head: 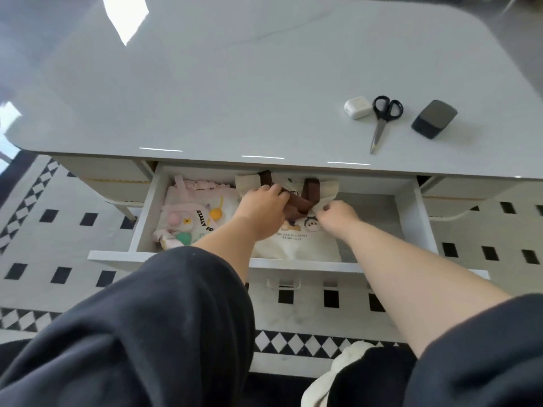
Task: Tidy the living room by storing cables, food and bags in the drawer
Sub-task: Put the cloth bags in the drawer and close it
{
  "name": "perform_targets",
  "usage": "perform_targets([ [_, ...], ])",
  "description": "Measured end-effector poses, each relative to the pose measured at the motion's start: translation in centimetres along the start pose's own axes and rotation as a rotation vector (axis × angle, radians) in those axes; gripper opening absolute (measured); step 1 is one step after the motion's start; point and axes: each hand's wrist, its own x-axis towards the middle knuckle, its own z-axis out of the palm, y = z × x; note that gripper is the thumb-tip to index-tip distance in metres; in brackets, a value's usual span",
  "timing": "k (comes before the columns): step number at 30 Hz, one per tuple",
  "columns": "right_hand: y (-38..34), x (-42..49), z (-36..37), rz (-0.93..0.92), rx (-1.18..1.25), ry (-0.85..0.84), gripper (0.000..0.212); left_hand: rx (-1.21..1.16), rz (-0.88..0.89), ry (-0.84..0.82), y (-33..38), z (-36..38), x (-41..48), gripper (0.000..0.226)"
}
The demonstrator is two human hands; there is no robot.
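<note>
Dark sleeves fill the near foreground, bare forearms reaching from them into the open drawer under the white table. Inside, the left hand grips the brown straps of a cream tote bag, while the right hand pinches the bag's folded top edge. A pink printed bag lies just beside it (to the left). Scissors, a white earbud case and a dark device rest on the tabletop.

Home living rm: glossy coffee table w/ drawer, patterned rug
</note>
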Motion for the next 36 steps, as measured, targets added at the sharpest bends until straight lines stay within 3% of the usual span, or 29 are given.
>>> perform_targets([
  [6, -0.6, -1.3, -5.3, -0.122, -0.157, 0.459, 0.021, 0.039, 0.066, 0.112, 3.2, -3.9, 2.0, 0.025],
  [11, -0.7, -0.3, -9.0, -0.198, -0.186, 0.694, 0.014, -0.095, 0.062, 0.235, 4.6, -5.4, 4.8, 0.045],
  [14, -0.5, 1.7, -10.4, -0.163, -0.222, 0.587, 0.035, -0.218, -0.051, 0.15, 4.7, -5.2, 6.5, 0.052],
  [16, -0.3, 2.9, -10.8, -0.15, -0.233, 0.439, 0.046, -0.251, -0.09, 0.17, 4.7, -4.9, 7.5, 0.04],
  [18, -0.1, 3.6, -10.7, -0.177, -0.261, 0.378, 0.043, -0.208, -0.105, 0.218, 4.5, -4.9, 8.1, 0.03],
  [24, -0.2, 3.9, -11.1, -0.315, -0.255, 0.573, 0.033, -0.129, -0.148, 0.211, 3.6, -5.4, 8.8, 0.03],
  [27, -0.2, 4.5, -11.9, -0.307, -0.445, 0.463, 0.046, -0.068, -0.137, 0.178, 4.1, -5.9, 8.6, 0.025],
  [29, -0.2, 4.7, -12.2, -0.283, -0.485, 0.367, 0.043, -0.082, -0.145, 0.161, 4.2, -6.3, 8.6, 0.026],
  [32, -0.1, 4.8, -12.1, -0.361, -0.56, 0.406, 0.029, -0.1, -0.123, 0.132, 3.8, -6.5, 8.6, 0.03],
  [36, 0.1, 4.4, -12.4, -0.526, -0.691, 0.462, 0.034, -0.035, -0.031, 0.093, 3.2, -6.2, 8.5, 0.034],
])
